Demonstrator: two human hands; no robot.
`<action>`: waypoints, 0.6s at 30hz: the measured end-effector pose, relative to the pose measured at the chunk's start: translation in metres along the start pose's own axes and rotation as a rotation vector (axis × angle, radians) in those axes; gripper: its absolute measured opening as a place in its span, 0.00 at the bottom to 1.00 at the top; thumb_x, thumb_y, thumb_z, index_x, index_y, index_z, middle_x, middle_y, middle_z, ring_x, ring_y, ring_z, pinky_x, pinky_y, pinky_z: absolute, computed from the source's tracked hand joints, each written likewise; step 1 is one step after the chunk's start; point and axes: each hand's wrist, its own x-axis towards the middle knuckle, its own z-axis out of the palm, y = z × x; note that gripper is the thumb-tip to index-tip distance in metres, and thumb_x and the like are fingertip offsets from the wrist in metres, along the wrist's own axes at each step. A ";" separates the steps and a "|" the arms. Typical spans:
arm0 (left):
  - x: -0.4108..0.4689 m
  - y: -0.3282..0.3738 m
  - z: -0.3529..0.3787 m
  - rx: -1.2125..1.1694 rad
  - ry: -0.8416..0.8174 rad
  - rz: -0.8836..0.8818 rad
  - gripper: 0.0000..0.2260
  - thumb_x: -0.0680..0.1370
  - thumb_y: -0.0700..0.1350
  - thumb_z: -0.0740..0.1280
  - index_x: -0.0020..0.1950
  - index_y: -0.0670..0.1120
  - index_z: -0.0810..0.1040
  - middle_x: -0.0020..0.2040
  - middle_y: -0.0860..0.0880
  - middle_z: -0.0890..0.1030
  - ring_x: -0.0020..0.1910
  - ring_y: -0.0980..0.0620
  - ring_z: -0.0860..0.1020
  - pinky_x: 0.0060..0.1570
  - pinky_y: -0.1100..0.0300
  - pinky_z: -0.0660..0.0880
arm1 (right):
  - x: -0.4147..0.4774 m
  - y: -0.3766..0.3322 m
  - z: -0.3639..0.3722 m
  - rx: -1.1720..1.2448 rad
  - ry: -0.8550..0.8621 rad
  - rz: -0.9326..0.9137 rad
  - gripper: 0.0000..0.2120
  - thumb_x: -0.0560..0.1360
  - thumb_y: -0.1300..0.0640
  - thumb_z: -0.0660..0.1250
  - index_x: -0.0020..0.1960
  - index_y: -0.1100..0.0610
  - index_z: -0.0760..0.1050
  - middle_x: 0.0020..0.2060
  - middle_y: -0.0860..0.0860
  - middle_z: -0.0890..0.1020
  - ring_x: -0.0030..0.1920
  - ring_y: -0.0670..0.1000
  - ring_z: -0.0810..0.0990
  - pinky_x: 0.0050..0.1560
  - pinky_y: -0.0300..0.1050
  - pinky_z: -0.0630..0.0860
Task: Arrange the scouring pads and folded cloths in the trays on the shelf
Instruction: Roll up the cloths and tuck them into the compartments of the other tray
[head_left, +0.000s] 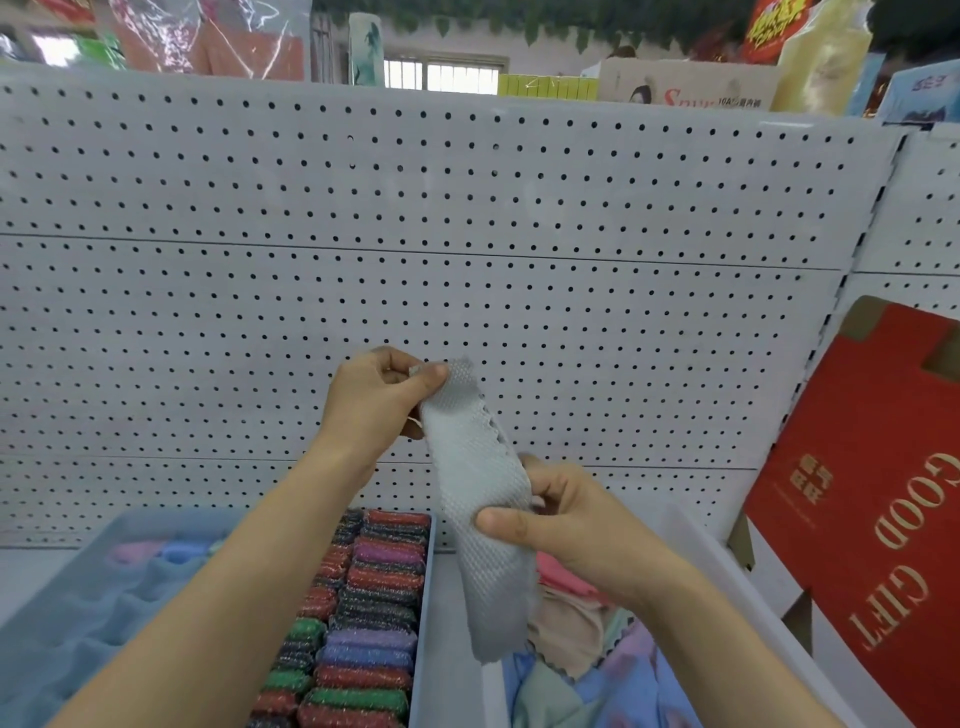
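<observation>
Just above the gap between the two trays, the grey cloth (480, 499) is held up as a long narrow strip, its long axis running from upper left down to lower right. The left hand (374, 400) pinches its top end. The right hand (566, 525) grips it below the middle, thumb across the front. Its tail hangs free over the left edge of the white tray (737, 592) of loose cloths (571, 623), nearer the right hand. Scouring pads (363, 613) fill the blue tray (422, 597) to the left.

Left forearm (249, 597) hides part of the scouring pads (374, 587).
</observation>
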 end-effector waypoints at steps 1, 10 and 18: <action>0.001 -0.004 -0.002 0.000 -0.026 -0.050 0.08 0.75 0.44 0.74 0.45 0.40 0.78 0.39 0.43 0.84 0.37 0.45 0.81 0.40 0.51 0.80 | 0.000 -0.003 -0.001 -0.105 0.023 -0.057 0.06 0.71 0.54 0.76 0.48 0.52 0.86 0.65 0.46 0.77 0.68 0.50 0.74 0.69 0.52 0.70; -0.020 -0.031 0.006 -0.216 -0.396 -0.363 0.11 0.78 0.42 0.68 0.55 0.35 0.76 0.46 0.40 0.84 0.43 0.48 0.82 0.41 0.59 0.80 | 0.021 -0.035 0.000 0.070 0.340 -0.300 0.09 0.67 0.57 0.73 0.44 0.62 0.84 0.36 0.51 0.85 0.37 0.47 0.82 0.38 0.40 0.78; -0.053 -0.012 0.023 -0.252 -0.361 0.099 0.17 0.74 0.44 0.74 0.51 0.35 0.72 0.46 0.42 0.83 0.47 0.47 0.82 0.52 0.52 0.81 | 0.037 -0.031 -0.006 0.239 0.497 -0.201 0.13 0.67 0.55 0.74 0.45 0.64 0.82 0.42 0.63 0.84 0.42 0.59 0.81 0.49 0.60 0.79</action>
